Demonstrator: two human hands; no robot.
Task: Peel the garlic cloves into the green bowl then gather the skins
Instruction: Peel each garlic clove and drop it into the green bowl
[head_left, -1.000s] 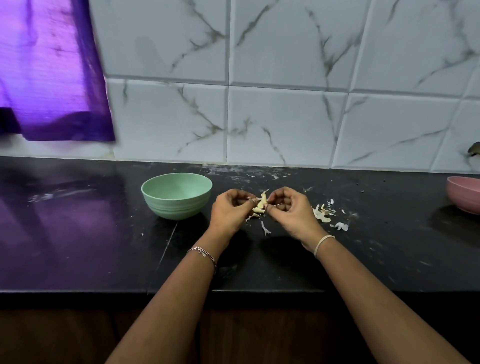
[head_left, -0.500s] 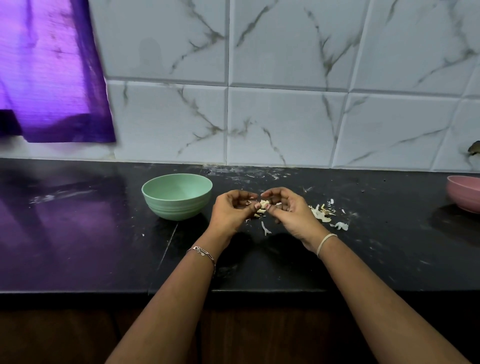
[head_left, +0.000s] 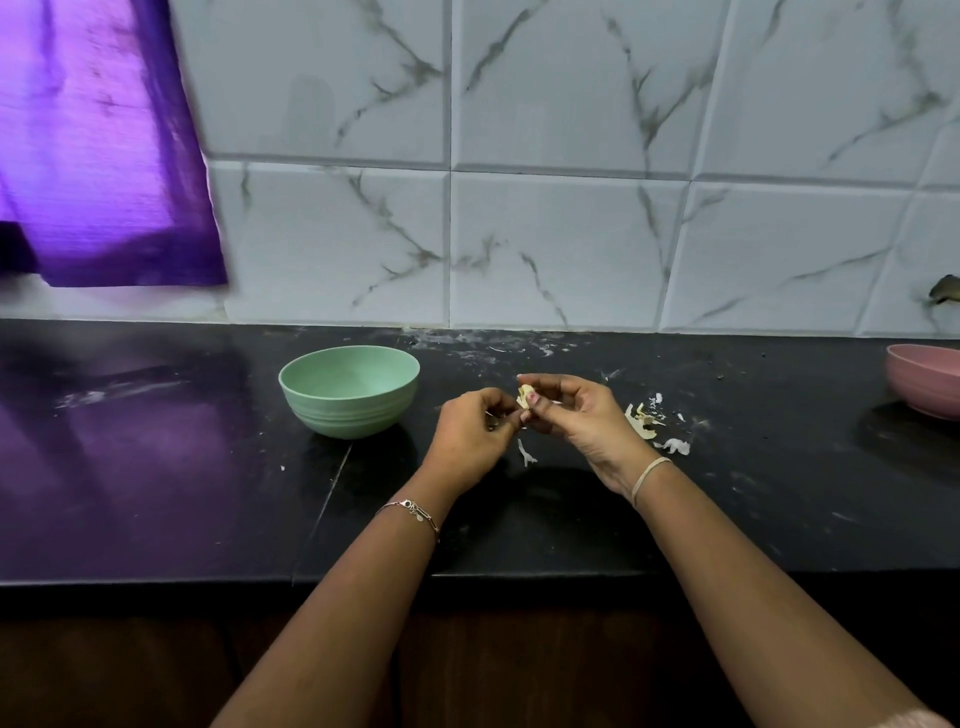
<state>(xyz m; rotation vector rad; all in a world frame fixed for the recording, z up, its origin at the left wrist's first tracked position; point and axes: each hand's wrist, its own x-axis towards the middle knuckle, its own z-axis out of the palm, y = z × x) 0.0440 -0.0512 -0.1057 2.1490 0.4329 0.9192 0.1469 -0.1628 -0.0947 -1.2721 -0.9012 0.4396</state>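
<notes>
A pale garlic clove with loose skin sits between my fingertips above the black counter. My right hand pinches it from the right, and my left hand pinches it from the left, fingers curled. The green bowl stands just left of my hands, and its visible inside holds nothing. A small heap of torn skins lies on the counter to the right of my right hand. One more strip of skin lies below my hands.
A pink bowl stands at the far right edge of the counter. White flakes are scattered near the tiled wall behind my hands. A purple curtain hangs at the upper left. The counter's front edge runs under my forearms.
The long flap of skin that stuck up from the clove has gone, and the clove now looks smaller. My hands have closed in around it and shifted only slightly.
</notes>
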